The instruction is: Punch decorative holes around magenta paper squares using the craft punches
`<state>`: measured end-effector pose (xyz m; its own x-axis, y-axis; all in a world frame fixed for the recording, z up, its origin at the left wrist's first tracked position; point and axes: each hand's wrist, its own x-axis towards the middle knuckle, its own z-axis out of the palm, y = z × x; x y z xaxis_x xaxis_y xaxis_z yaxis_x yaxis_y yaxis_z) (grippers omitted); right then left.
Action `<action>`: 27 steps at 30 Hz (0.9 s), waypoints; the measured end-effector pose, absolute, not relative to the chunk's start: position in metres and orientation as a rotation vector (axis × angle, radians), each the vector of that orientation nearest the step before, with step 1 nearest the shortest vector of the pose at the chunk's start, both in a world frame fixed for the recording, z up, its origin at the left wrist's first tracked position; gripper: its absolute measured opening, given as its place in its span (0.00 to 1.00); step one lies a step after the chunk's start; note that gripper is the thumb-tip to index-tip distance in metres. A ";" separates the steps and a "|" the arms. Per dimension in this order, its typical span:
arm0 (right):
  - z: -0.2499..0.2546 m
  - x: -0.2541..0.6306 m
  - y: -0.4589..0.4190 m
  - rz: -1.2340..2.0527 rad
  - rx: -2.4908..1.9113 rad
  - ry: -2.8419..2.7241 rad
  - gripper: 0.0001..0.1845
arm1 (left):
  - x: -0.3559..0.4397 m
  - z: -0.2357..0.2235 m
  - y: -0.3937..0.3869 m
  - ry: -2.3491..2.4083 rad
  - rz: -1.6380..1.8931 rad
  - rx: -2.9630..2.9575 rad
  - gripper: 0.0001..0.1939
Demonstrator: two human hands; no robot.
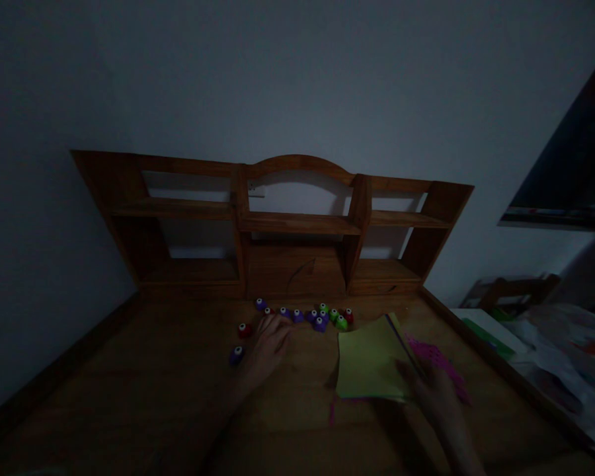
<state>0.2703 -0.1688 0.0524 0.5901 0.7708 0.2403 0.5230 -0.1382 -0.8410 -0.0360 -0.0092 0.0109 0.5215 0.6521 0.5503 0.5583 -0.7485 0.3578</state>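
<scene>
My left hand (269, 345) rests low over the desk with its fingers stretched forward and a little apart. Its fingertips are beside a small red piece with a white eye-like spot (268, 311), partly hidden by them; whether they touch is unclear. Another red piece (244, 330) and a purple piece (237, 355) lie left of this hand. More purple pieces (320, 324) and green pieces (342, 322) sit clustered to its right. My right hand (430, 385) grips a flat yellow sheet-like thing with dark edging (369, 360) by its right side, thumb on top.
Beyond the pieces stands a wooden shelf unit (297, 223) against the wall. A pink perforated thing (439, 360) lies by my right hand, partly covered. A thin pink strip (332, 411) pokes out below the yellow thing. Plastic bags (570, 357) are beyond the desk's right edge.
</scene>
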 end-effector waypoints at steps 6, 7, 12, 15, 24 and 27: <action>0.058 0.308 -0.197 0.250 -1.852 -1.116 0.20 | -0.035 0.011 -0.008 1.033 1.047 2.613 0.13; 0.062 0.306 -0.201 0.258 -1.849 -1.096 0.22 | -0.035 0.011 -0.008 1.028 1.055 2.611 0.13; 0.065 0.263 -0.213 0.477 -1.826 -1.081 0.26 | -0.034 0.012 -0.008 1.013 1.082 2.611 0.13; 0.052 0.232 -0.211 0.395 -1.820 -1.155 0.24 | -0.034 0.009 -0.008 1.018 1.076 2.604 0.13; 0.068 0.256 -0.189 0.322 -1.721 -1.550 0.19 | -0.035 0.007 -0.009 1.021 1.093 2.550 0.13; 0.067 0.290 -0.190 0.124 -1.800 -1.592 0.21 | -0.035 0.008 -0.009 1.006 1.077 2.550 0.13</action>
